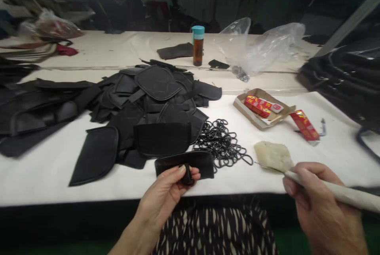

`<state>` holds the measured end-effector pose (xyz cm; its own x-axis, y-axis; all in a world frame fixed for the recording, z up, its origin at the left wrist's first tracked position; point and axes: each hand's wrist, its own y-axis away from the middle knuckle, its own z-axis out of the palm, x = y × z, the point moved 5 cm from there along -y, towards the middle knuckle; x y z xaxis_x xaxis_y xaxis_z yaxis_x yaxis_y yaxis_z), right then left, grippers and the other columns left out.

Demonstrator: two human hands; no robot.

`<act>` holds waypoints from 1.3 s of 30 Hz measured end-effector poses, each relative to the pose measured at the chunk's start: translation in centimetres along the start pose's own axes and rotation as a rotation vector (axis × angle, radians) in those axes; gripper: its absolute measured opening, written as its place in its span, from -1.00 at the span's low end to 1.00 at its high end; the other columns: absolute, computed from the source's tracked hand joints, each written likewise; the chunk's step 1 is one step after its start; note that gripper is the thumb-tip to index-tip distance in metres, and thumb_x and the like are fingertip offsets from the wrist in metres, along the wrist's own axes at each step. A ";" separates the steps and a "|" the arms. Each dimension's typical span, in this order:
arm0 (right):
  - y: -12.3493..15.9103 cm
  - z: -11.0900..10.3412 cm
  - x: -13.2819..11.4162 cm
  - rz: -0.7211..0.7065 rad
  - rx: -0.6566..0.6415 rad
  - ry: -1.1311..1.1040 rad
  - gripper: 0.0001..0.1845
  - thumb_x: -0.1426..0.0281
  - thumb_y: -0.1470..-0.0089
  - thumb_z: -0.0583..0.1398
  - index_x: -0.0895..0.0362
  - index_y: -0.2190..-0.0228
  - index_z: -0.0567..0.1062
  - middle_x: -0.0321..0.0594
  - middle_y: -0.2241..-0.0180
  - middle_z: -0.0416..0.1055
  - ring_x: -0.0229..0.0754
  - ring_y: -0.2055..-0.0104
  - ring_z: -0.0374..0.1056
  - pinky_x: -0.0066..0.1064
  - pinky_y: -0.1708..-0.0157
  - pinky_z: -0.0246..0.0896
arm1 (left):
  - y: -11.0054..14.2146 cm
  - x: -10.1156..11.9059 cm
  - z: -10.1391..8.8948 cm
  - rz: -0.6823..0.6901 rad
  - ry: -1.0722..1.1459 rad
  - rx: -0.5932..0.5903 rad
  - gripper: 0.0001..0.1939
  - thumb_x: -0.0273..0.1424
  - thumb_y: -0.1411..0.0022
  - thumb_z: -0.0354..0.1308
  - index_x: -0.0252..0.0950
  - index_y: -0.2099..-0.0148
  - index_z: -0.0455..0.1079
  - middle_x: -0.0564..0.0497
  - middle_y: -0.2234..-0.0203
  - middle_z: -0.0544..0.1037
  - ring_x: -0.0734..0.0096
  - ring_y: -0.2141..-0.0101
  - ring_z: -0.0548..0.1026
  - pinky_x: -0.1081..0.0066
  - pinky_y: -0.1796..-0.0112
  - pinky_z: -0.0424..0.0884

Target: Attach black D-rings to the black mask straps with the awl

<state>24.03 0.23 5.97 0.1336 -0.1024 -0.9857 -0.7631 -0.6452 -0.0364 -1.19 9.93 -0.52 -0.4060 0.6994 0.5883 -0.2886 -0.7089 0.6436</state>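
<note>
My left hand (166,193) is closed on a small black fabric piece (190,165) with a folded strap, held just over the near edge of the white table (44,168). My right hand (314,203) grips a white-wrapped tool (335,192) whose thin metal tip points left onto a pale lumpy block (273,155). A heap of black rings (221,142) lies between the two hands, beside a big pile of black fabric pieces (148,104).
An open cardboard box (263,108) holds red packets, and another red packet (304,125) lies to its right. Behind stand a brown bottle with a teal cap (198,45) and a crumpled clear plastic bag (261,47). Black bags (347,77) are stacked at the right.
</note>
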 end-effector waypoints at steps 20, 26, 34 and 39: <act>5.0 11.2 2.3 0.114 -0.491 -0.127 -0.73 0.16 -0.04 0.16 0.09 0.50 0.35 -0.33 0.57 0.25 -0.25 0.49 0.17 -0.46 0.49 0.08 | 0.1 -0.4 -0.5 -0.046 0.041 -0.188 -0.82 -0.44 0.03 0.31 -0.48 0.36 0.55 -0.16 0.42 0.62 0.27 0.35 0.55 0.37 0.23 0.43; 5.2 11.8 2.3 0.120 -0.501 -0.133 -0.73 0.14 -0.04 0.16 0.09 0.49 0.35 -0.35 0.58 0.24 -0.26 0.50 0.15 -0.46 0.51 0.06 | 0.1 -0.3 -0.4 -0.031 0.061 -0.210 -0.81 -0.45 0.04 0.31 -0.50 0.35 0.55 -0.16 0.42 0.62 0.28 0.37 0.55 0.36 0.22 0.43; 5.6 12.3 1.8 0.078 -0.538 -0.085 -0.75 0.19 -0.05 0.15 0.10 0.52 0.35 -0.37 0.61 0.26 -0.29 0.54 0.17 -0.50 0.56 0.08 | -0.1 -0.5 -0.5 -0.019 0.083 -0.219 -0.85 -0.47 -0.03 0.24 -0.49 0.36 0.54 -0.17 0.43 0.61 0.28 0.35 0.54 0.32 0.19 0.42; 5.6 12.4 0.1 -0.189 -0.686 -0.027 -0.89 0.34 -0.03 0.17 0.09 0.49 0.41 -0.32 0.54 0.33 -0.27 0.53 0.23 -0.49 0.54 0.16 | 0.0 -0.5 -0.3 0.009 0.085 -0.176 -0.85 -0.45 -0.07 0.21 -0.47 0.38 0.53 -0.12 0.46 0.59 0.38 0.42 0.51 0.38 0.25 0.41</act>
<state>11.94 5.93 3.59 0.2021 0.0712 -0.9768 -0.1571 -0.9821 -0.1041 -1.28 9.54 -0.93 -0.4790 0.6878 0.5454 -0.4285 -0.7255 0.5386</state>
